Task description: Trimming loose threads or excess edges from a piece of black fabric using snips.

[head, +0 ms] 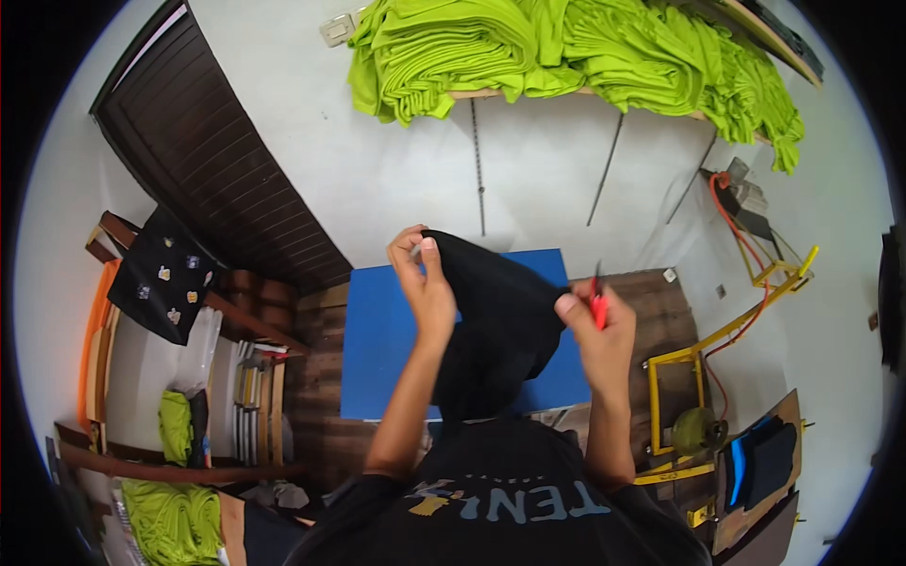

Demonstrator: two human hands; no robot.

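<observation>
A piece of black fabric (495, 311) is held up between my two hands, over a blue tabletop (382, 339). My left hand (428, 283) pinches its upper left corner between thumb and fingers. At the fabric's right edge, my right hand (601, 318) grips it with the thumb and also holds a small red-handled cutting tool (599, 308), its dark tip pointing up. Whether that tool is a pair of snips or a knife cannot be told. The lower part of the fabric hangs in folds near my black shirt.
Lime-green folded garments (453, 56) fill a wall shelf ahead. A dark slatted door (212, 148) stands at left, above shelving with frames and more green fabric (173, 523). To the right are a yellow metal frame (655, 403), an orange hose and a board holding dark cloth (768, 460).
</observation>
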